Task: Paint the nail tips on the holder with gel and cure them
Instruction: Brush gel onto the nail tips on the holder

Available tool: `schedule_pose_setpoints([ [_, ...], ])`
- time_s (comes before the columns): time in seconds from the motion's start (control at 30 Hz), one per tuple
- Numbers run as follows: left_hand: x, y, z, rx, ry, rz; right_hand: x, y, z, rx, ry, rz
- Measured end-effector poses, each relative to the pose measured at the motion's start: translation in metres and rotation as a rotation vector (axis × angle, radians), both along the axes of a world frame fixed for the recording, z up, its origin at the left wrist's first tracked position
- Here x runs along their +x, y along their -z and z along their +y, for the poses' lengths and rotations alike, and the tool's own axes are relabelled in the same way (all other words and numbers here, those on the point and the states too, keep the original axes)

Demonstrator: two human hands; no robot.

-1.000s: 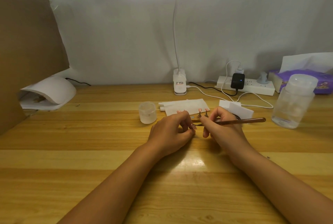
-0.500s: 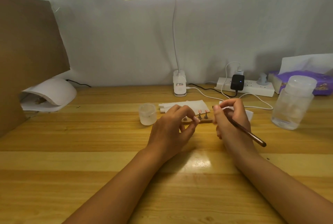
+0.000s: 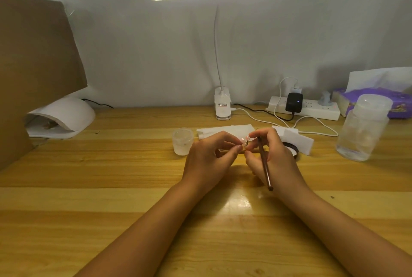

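Note:
A small wooden holder with pinkish nail tips on short stems stands at the middle of the table, mostly hidden by my hands. My left hand pinches the holder's left end with thumb and fingers. My right hand grips a brown brush, whose handle slants back toward me while its bristle end sits at the nail tips, hidden behind my fingers. The white curing lamp sits at the far left.
A small frosted jar stands left of my hands, white wipes behind them. A black ring-shaped lid, a white block, a large clear bottle, tissue box, power strip and lamp base lie behind and right.
My right hand swung the brush from lying sideways to pointing its handle back toward me, and moved its tip in to the nail tips. My left hand kept its pinch on the holder.

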State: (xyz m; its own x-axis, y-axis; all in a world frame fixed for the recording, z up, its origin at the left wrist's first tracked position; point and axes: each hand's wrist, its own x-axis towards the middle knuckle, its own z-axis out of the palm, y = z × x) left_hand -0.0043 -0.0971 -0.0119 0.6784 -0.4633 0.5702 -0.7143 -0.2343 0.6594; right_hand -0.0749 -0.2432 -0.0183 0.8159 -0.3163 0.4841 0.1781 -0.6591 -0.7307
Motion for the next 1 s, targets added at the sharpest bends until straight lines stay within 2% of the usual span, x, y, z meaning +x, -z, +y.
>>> schedule_pose_setpoints([
  [0.13, -0.001, -0.001, -0.001, 0.011, 0.012, 0.011, 0.002, 0.001, -0.001, 0.0, -0.003, -0.031],
  [0.37, -0.009, 0.0, -0.012, -0.043, 0.066, 0.161, 0.002, 0.002, -0.002, 0.055, 0.03, -0.107],
  [0.6, -0.015, 0.001, -0.013, 0.026, 0.021, 0.076, 0.002, 0.001, -0.002, 0.023, 0.033, -0.152],
  [0.7, -0.018, 0.001, -0.014, 0.075, -0.071, -0.015, 0.0, 0.001, -0.001, -0.001, 0.052, -0.176],
  [0.83, -0.009, -0.001, -0.009, 0.093, -0.358, -0.128, -0.001, -0.001, 0.001, -0.058, 0.091, -0.191],
  [1.0, 0.004, 0.005, -0.004, 0.301, -0.382, 0.068, -0.003, -0.001, 0.002, -0.143, 0.106, -0.201],
])
